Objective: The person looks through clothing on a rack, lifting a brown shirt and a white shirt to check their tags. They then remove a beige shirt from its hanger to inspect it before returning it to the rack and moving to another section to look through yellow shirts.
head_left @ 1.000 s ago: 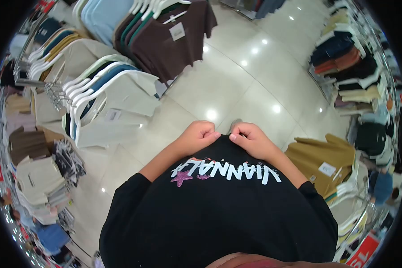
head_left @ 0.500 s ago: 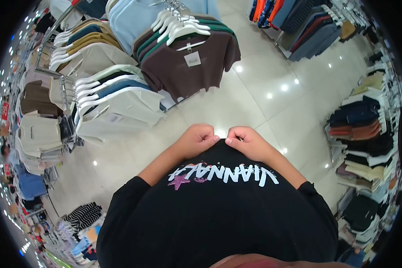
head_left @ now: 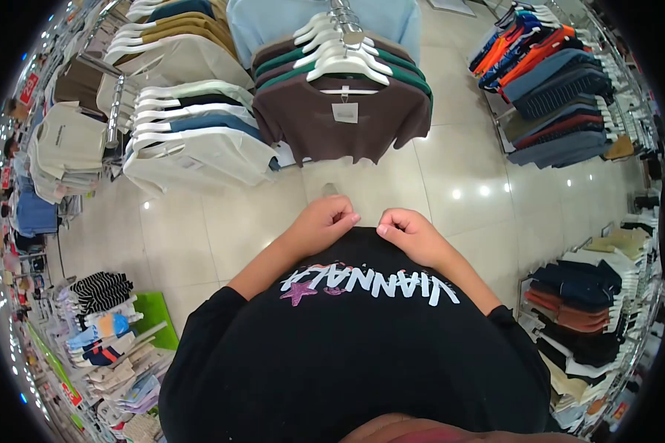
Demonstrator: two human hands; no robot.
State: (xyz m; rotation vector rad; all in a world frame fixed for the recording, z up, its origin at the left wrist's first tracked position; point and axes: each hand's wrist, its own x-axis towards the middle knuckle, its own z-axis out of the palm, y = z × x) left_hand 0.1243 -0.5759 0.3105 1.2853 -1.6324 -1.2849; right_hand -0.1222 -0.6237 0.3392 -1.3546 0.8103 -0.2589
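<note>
My left hand (head_left: 324,222) is closed in front of my body, its thumb and curled fingers at the front edge of the black T-shirt (head_left: 347,332) I am wearing. Beside it, a small gap apart, my right hand (head_left: 410,235) is closed on the same shirt, whose cloth spans between the two thumbs. White lettering (head_left: 369,280) and a purple star (head_left: 299,293) lie across the shirt. The fingertips are partly hidden. Nearest ahead, a dark brown top (head_left: 340,122) with a white tag (head_left: 345,112) hangs on a white hanger (head_left: 347,68), apart from both hands.
White and beige tops (head_left: 199,159) hang on a metal rack (head_left: 114,111) at the left front. Orange and dark clothes (head_left: 547,88) fill a rack at the far right, with folded-looking garments (head_left: 576,284) below. Striped clothing (head_left: 102,292) hangs at the lower left. Shiny tiles (head_left: 465,177) cover the floor.
The view has turned, so the brown top and its rack shift right and up, and the right racks drop lower. My hands stay at the shirt, slightly farther apart.
</note>
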